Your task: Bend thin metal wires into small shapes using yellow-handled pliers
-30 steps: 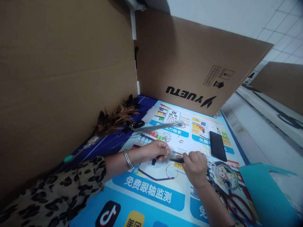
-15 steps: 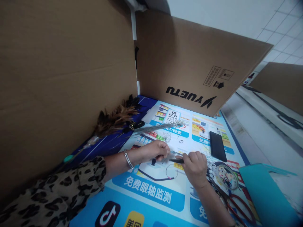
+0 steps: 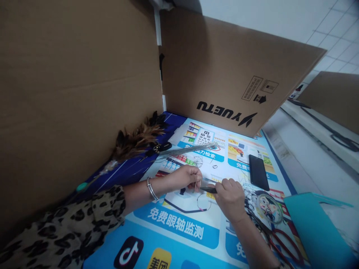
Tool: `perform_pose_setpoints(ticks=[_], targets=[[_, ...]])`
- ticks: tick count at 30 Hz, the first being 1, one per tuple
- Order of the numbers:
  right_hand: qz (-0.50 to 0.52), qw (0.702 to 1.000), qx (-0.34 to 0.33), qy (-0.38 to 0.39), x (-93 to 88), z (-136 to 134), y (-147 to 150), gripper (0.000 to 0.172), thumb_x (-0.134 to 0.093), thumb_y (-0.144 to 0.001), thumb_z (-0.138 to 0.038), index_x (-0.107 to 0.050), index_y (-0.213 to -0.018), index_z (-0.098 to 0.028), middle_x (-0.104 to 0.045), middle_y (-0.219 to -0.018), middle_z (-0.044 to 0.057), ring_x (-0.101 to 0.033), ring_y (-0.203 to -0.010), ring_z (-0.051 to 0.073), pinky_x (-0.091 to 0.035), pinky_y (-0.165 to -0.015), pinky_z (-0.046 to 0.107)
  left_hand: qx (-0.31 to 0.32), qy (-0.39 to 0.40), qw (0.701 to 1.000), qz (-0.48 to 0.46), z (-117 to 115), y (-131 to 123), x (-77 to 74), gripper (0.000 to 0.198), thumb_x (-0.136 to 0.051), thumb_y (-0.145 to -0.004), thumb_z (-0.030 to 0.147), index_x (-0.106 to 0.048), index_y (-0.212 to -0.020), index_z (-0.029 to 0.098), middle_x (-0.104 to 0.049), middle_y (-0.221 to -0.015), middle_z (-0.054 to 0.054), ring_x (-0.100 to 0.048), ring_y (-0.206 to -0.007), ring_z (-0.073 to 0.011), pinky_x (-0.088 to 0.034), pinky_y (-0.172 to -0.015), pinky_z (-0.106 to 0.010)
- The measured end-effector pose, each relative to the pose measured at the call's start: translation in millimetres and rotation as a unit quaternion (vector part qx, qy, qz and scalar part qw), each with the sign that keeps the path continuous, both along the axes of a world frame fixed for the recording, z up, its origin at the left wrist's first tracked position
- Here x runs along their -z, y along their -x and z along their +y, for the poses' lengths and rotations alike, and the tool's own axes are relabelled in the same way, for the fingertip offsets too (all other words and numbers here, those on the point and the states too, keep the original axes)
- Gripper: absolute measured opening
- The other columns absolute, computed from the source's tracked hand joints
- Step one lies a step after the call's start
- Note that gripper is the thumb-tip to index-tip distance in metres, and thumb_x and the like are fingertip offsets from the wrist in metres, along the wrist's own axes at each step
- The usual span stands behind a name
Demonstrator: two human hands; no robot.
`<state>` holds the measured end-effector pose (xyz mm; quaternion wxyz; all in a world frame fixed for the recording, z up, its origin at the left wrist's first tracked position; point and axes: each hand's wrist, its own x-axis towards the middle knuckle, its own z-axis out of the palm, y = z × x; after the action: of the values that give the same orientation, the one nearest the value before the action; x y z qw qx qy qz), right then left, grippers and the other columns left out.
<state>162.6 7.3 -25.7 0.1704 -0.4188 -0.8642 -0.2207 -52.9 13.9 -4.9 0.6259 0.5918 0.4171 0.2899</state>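
Observation:
Over the printed mat, my left hand (image 3: 191, 176) is closed in a pinch on a thin wire (image 3: 196, 185) that hangs below its fingertips. My right hand (image 3: 230, 198) is wrapped round pliers, with the dark pointed pliers jaws (image 3: 208, 189) reaching left close to the wire. Whether the jaws touch the wire, I cannot tell. Under the hands, a curved thin wire with a small pink spot (image 3: 201, 209) appears on the mat. Beyond them lies a bundle of straight wires (image 3: 193, 148), with a small wire loop (image 3: 214, 167) nearer.
A black phone (image 3: 258, 172) lies to the right. Nearer are a clear round container (image 3: 271, 208), red-handled scissors (image 3: 286, 244), tangled wire bits and a turquoise folder-like object (image 3: 316, 228). Brown feathers (image 3: 137, 138) lie along the left cardboard wall (image 3: 78, 74); another cardboard panel (image 3: 238, 67) stands behind.
The wire at my left fingertips now points more downward toward the plier jaws. My right hand has moved slightly left. The view has shifted a little.

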Motion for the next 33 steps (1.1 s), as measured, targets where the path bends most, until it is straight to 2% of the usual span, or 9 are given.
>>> perform_pose_setpoints(ticks=[4,9,12,16,21,25,27,30,33], targets=[[0.001,0.998,0.001,0.06,2.1,-0.7,2.7,0.017,-0.052,-0.08,-0.025,-0.054,-0.064,-0.02,-0.05,-0.065,0.004,-0.04,-0.068,0.017,-0.023,-0.064,0.032,-0.013,-0.141,0.984,0.108,-3.5,0.3,-6.4,0.021,-0.039,-0.083,0.024,-0.055,-0.073,0.014,-0.063,-0.07,-0.002,-0.056,-0.063,-0.0102,-0.041,-0.059,-0.02],[-0.009,0.987,0.036,0.154,2.7,-1.8,6.5,0.006,-0.056,-0.074,-0.022,-0.056,-0.069,-0.02,-0.055,-0.07,0.003,-0.046,-0.071,0.016,-0.024,-0.064,0.029,0.003,-0.348,0.881,0.32,-14.2,-1.8,-7.9,0.018,-0.04,-0.08,0.014,-0.058,-0.08,0.017,-0.064,-0.073,-0.001,-0.056,-0.065,-0.0127,-0.038,-0.057,-0.021],[-0.033,0.978,0.064,0.193,2.5,-2.2,7.6,0.004,-0.056,-0.073,-0.024,-0.057,-0.07,-0.021,-0.057,-0.072,0.002,-0.049,-0.071,0.016,-0.024,-0.062,0.028,0.023,-0.424,0.822,0.379,-21.0,-4.6,-5.1,0.018,-0.041,-0.079,0.012,-0.057,-0.087,0.017,-0.064,-0.078,-0.003,-0.058,-0.068,-0.0156,-0.039,-0.058,-0.023],[-0.058,0.97,0.084,0.22,2.5,-2.2,7.9,0.003,-0.055,-0.072,-0.023,-0.057,-0.07,-0.021,-0.057,-0.073,0.0,-0.051,-0.069,0.015,-0.024,-0.059,0.028,0.053,-0.468,0.795,0.383,-25.5,-6.8,-1.8,0.02,-0.043,-0.078,0.011,-0.056,-0.092,0.017,-0.064,-0.081,-0.004,-0.059,-0.071,-0.0174,-0.04,-0.061,-0.025],[-0.032,0.974,0.076,0.21,7.3,0.4,6.8,0.003,-0.057,-0.071,-0.022,-0.056,-0.069,-0.02,-0.056,-0.071,0.0,-0.049,-0.068,0.014,-0.025,-0.06,0.027,0.027,-0.446,0.817,0.366,-20.4,-4.0,0.7,0.018,-0.042,-0.081,0.014,-0.058,-0.089,0.019,-0.064,-0.076,-0.004,-0.057,-0.065,-0.016,-0.037,-0.056,-0.023],[0.016,0.985,0.057,0.162,11.6,3.1,4.7,0.006,-0.059,-0.07,-0.02,-0.055,-0.066,-0.019,-0.054,-0.071,0.002,-0.046,-0.073,0.016,-0.026,-0.066,0.028,-0.05,-0.361,0.878,0.309,-10.0,0.9,1.4,0.017,-0.041,-0.084,0.024,-0.058,-0.082,0.019,-0.062,-0.067,-0.003,-0.056,-0.059,-0.0137,-0.035,-0.054,-0.021],[0.035,0.989,0.048,0.133,11.7,3.0,4.5,0.008,-0.059,-0.071,-0.021,-0.054,-0.065,-0.019,-0.052,-0.07,0.002,-0.044,-0.074,0.017,-0.026,-0.068,0.029,-0.077,-0.281,0.925,0.244,-4.6,2.0,2.8,0.02,-0.04,-0.085,0.029,-0.056,-0.08,0.018,-0.062,-0.065,-0.002,-0.056,-0.057,-0.0124,-0.037,-0.054,-0.02],[0.052,0.995,0.033,0.085,8.1,0.4,6.0,0.015,-0.056,-0.077,-0.025,-0.053,-0.064,-0.019,-0.05,-0.067,0.003,-0.041,-0.072,0.018,-0.025,-0.068,0.031,-0.072,-0.114,0.984,0.114,1.8,1.4,7.9,0.022,-0.039,-0.084,0.035,-0.051,-0.08,0.017,-0.063,-0.064,-0.002,-0.057,-0.051,-0.0117,-0.038,-0.048,-0.02],[0.05,0.998,0.018,0.039,2.3,-3.7,8.1,0.023,-0.051,-0.083,-0.031,-0.053,-0.063,-0.02,-0.047,-0.064,0.003,-0.038,-0.07,0.018,-0.024,-0.067,0.032,-0.054,0.013,0.998,0.017,4.3,0.5,13.2,0.023,-0.042,-0.081,0.039,-0.048,-0.081,0.017,-0.063,-0.062,-0.002,-0.058,-0.047,-0.0118,-0.035,-0.041,-0.018]])
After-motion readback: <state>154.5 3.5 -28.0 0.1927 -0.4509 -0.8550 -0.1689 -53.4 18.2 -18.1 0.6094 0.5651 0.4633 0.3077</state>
